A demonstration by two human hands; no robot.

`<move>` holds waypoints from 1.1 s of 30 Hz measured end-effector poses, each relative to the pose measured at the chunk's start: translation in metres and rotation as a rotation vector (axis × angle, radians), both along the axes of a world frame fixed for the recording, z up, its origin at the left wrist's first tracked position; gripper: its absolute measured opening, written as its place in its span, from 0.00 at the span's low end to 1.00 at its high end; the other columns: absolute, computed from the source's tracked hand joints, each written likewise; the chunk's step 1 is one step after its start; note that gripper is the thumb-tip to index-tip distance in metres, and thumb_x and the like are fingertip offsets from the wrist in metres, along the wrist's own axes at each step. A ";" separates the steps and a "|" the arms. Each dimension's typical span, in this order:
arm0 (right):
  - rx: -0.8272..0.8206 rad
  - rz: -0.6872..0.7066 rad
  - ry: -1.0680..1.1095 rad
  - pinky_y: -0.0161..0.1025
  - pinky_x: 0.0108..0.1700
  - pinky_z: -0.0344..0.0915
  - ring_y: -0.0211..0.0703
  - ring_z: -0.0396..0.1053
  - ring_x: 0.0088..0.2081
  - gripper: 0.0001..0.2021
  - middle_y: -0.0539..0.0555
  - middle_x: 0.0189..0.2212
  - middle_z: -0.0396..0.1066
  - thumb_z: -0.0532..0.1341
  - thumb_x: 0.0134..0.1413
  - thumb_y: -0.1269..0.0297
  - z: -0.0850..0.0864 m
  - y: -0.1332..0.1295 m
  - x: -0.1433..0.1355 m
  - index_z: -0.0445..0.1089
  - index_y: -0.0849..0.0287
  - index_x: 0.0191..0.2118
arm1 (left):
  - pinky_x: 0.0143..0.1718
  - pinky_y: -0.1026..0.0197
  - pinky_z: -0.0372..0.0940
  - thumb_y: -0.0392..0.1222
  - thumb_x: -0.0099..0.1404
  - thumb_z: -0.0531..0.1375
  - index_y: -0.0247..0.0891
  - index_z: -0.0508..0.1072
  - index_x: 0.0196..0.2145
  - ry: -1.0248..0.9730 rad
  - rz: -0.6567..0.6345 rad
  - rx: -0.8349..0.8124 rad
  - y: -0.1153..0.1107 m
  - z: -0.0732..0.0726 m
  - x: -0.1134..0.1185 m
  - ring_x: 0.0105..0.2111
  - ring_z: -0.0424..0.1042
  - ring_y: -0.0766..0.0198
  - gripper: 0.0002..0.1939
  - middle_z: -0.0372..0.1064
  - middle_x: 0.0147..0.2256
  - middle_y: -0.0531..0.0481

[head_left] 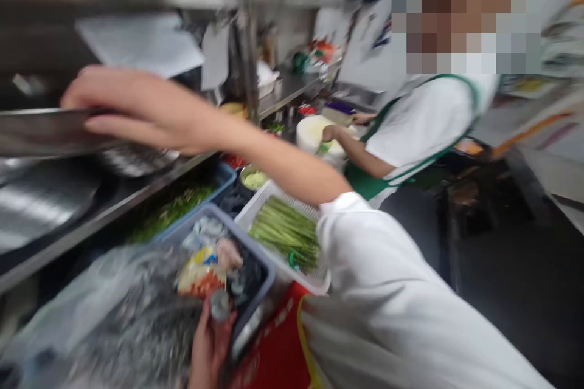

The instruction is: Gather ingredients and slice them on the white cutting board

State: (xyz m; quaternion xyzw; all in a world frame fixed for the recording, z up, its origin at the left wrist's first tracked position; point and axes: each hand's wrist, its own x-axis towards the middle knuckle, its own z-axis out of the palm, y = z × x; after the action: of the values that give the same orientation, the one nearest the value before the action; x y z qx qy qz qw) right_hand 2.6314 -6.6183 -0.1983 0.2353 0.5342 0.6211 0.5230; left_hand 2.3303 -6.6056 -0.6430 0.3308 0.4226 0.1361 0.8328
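My right hand [123, 103] reaches across to the left at shelf height. Its thumb and fingers pinch the edge of a shiny metal pan or tray [41, 130], blurred and cut off by the frame. Low in view, my left hand [212, 334] is closed around a small grey round object [220, 304] whose kind is unclear. That hand is over the near edge of a grey-blue tub [269, 276], in which lie bagged orange food [203, 282] and a pale lump like raw meat. A clear plastic bag [104, 310] with dark grey contents lies beside it.
A white basket [326, 282] of asparagus [287, 231] stands beyond the tub, near a blue crate [228, 173] of greens. A steel shelf [118, 200] runs along the left. A co-worker in a green apron [360, 179] works over a white bucket [310, 134].
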 end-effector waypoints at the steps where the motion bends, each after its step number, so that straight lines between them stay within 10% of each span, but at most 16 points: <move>1: 0.037 0.066 0.185 0.48 0.46 0.66 0.50 0.60 0.62 0.50 0.56 0.42 0.71 0.19 0.53 0.46 -0.013 -0.020 0.001 0.66 0.86 0.26 | 0.34 0.62 0.75 0.64 0.49 0.72 0.69 0.78 0.36 0.004 0.140 -0.027 -0.010 0.013 0.001 0.36 0.80 0.65 0.15 0.80 0.37 0.69; 5: -0.202 0.250 1.582 0.32 0.59 0.62 0.24 0.70 0.55 0.32 0.45 0.47 0.73 0.36 0.73 0.55 -0.104 -0.070 0.029 0.76 0.65 0.41 | 0.27 0.64 0.71 0.46 0.49 0.74 0.46 0.73 0.43 -0.189 0.231 -0.055 -0.022 0.038 0.006 0.31 0.76 0.63 0.24 0.76 0.36 0.54; 7: -0.435 0.350 2.116 0.45 0.67 0.62 0.32 0.77 0.48 0.22 0.47 0.39 0.77 0.47 0.74 0.54 -0.165 -0.088 0.039 0.78 0.56 0.40 | 0.26 0.63 0.69 0.44 0.49 0.74 0.44 0.70 0.45 -0.230 0.246 -0.058 -0.023 0.040 0.001 0.31 0.75 0.61 0.27 0.75 0.36 0.50; 11: -0.607 0.183 2.599 0.58 0.70 0.60 0.44 0.77 0.47 0.09 0.52 0.39 0.78 0.59 0.68 0.63 -0.282 -0.138 0.030 0.77 0.52 0.44 | 0.24 0.64 0.63 0.45 0.49 0.72 0.42 0.70 0.41 -0.224 0.329 -0.103 -0.038 0.049 -0.018 0.30 0.71 0.62 0.23 0.72 0.34 0.50; 15: -0.533 -0.070 2.717 0.65 0.72 0.52 0.53 0.65 0.64 0.10 0.54 0.56 0.74 0.62 0.63 0.70 -0.356 -0.180 0.005 0.79 0.51 0.44 | 0.26 0.62 0.62 0.50 0.56 0.66 0.39 0.72 0.39 -0.243 0.436 -0.189 -0.046 0.060 -0.029 0.29 0.67 0.63 0.17 0.71 0.32 0.48; 21: -0.179 -0.278 2.892 0.53 0.74 0.52 0.53 0.45 0.74 0.12 0.46 0.76 0.39 0.58 0.64 0.69 -0.407 -0.202 -0.006 0.79 0.52 0.45 | 0.25 0.63 0.63 0.55 0.64 0.60 0.39 0.74 0.39 -0.199 0.491 -0.186 -0.042 0.081 -0.025 0.26 0.68 0.63 0.16 0.70 0.30 0.47; 27: -0.278 -0.412 2.920 0.49 0.60 0.69 0.52 0.70 0.61 0.08 0.59 0.59 0.69 0.59 0.63 0.62 -0.439 -0.190 -0.007 0.74 0.53 0.45 | 0.23 0.64 0.63 0.60 0.63 0.63 0.43 0.73 0.43 -0.148 0.526 -0.070 -0.033 0.110 -0.030 0.27 0.70 0.63 0.20 0.73 0.34 0.48; 33: -0.297 -0.415 2.917 0.48 0.53 0.72 0.54 0.72 0.54 0.10 0.59 0.49 0.71 0.67 0.52 0.61 -0.432 -0.174 -0.029 0.69 0.54 0.40 | 0.29 0.60 0.70 0.50 0.52 0.74 0.44 0.72 0.50 0.030 0.358 0.254 -0.027 0.129 -0.022 0.33 0.73 0.59 0.29 0.74 0.40 0.48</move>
State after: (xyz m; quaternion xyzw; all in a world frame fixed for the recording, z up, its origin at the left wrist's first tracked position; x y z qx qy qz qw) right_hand 2.6027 -6.7927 -0.6303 0.6529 0.5903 -0.3013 -0.3667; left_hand 2.3080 -6.6330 -0.5138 0.3548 0.4664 0.3292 0.7404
